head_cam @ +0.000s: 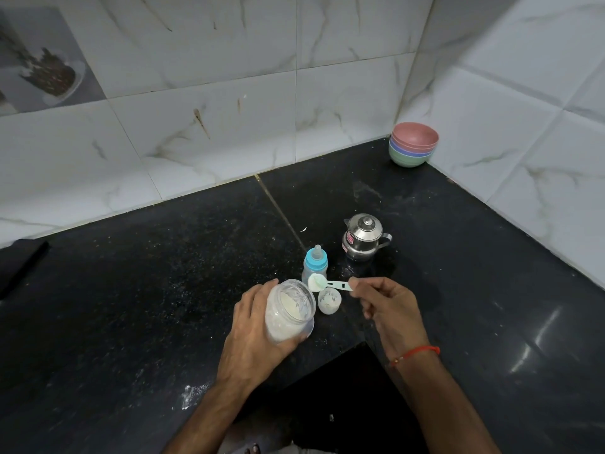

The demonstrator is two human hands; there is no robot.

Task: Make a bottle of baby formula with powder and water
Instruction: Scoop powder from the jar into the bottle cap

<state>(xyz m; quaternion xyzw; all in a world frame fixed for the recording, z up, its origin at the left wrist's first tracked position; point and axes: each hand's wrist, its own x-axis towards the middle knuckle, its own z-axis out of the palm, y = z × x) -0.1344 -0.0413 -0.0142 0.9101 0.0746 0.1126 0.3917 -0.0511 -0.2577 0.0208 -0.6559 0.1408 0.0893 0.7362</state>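
Note:
My left hand (252, 326) grips a clear plastic jar (289, 309) of white powder, tilted with its open mouth toward the right. My right hand (386, 306) pinches the handle of a pale green scoop (319, 283) that holds white powder, just above and right of the jar mouth. A small baby bottle (315, 263) with a blue collar and its teat on stands upright just behind the scoop. A clear lid or cap (329, 300) lies on the counter beside the jar.
A small steel kettle (364, 237) with a lid stands behind the bottle. Stacked coloured bowls (413, 144) sit in the back corner. The black granite counter (147, 290) has an inside corner edge near my arms. Tiled walls enclose the back and right.

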